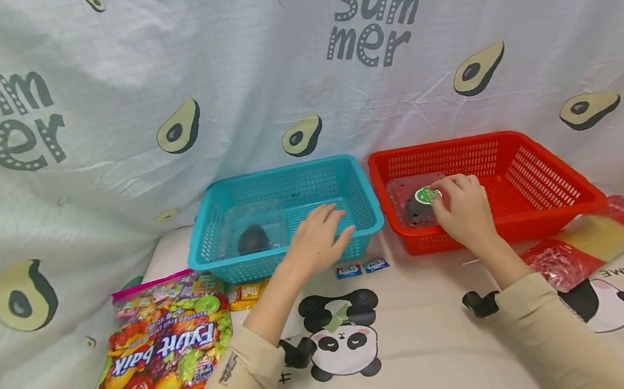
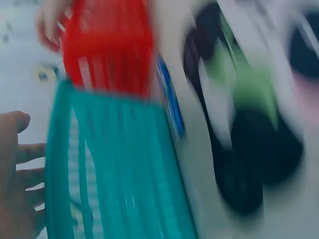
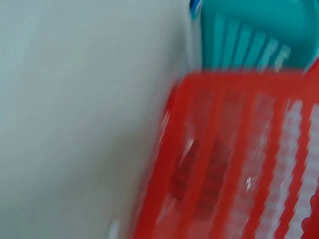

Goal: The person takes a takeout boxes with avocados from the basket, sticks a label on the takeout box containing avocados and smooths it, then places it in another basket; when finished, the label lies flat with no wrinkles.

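Observation:
My left hand [image 1: 320,241] hovers over the front rim of the blue basket [image 1: 292,258], fingers spread and holding nothing. In the left wrist view, the same hand [image 2: 15,179] is beside the basket's blurred rim. Inside that basket, at its left, lies a clear plastic box [image 1: 272,215] with a dark round thing [image 1: 253,239]. My right hand [image 1: 465,206] reaches over the red basket [image 1: 510,228], fingers loosely bent. Its fingertips are close to a green-and-white label [image 1: 427,194] on another clear box [image 1: 401,189]; contact is unclear. The right wrist view shows no fingers.
A colourful fruit candy bag [image 1: 164,350] lies left, and a red-and-yellow packet [image 1: 600,235] lies right. Two small blue packets [image 1: 348,271] and a yellow packet [image 1: 249,293] are before the blue basket. A printed curtain [image 1: 246,95] hangs behind.

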A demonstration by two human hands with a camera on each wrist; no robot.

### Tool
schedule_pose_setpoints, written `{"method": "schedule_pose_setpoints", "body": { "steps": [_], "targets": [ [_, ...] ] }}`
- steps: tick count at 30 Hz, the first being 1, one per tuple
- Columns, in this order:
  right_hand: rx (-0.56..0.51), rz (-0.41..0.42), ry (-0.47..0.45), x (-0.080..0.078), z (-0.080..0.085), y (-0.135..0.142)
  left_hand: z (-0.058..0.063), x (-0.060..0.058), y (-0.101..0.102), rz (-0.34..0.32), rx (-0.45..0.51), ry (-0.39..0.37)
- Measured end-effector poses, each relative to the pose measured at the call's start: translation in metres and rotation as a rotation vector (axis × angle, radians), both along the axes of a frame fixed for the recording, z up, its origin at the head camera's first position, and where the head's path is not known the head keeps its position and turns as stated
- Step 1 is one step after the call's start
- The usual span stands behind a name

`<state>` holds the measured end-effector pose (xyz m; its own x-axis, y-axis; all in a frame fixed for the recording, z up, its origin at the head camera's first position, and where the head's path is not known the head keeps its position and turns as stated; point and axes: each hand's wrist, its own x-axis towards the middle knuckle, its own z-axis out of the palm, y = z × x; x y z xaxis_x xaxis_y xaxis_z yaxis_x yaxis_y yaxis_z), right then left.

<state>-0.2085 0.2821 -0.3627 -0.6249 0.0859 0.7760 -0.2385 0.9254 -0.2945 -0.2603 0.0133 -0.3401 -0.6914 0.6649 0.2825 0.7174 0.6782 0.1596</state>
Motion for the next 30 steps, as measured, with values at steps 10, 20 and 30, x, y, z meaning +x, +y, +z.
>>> {"method": "schedule_pose_setpoints", "body": {
  "steps": [10,20,30],
  "targets": [
    [0.023,0.258,-0.182,-0.022,0.011,-0.092,0.014,-0.039,-0.102,0.274,0.026,-0.159],
    [0.070,0.459,-0.575,-0.065,0.014,-0.166,0.006,-0.048,-0.139,0.427,0.079,-0.360],
    [0.169,0.516,-0.924,-0.097,0.018,-0.191,0.006,-0.055,-0.139,0.507,-0.019,-0.546]
  ]
}}
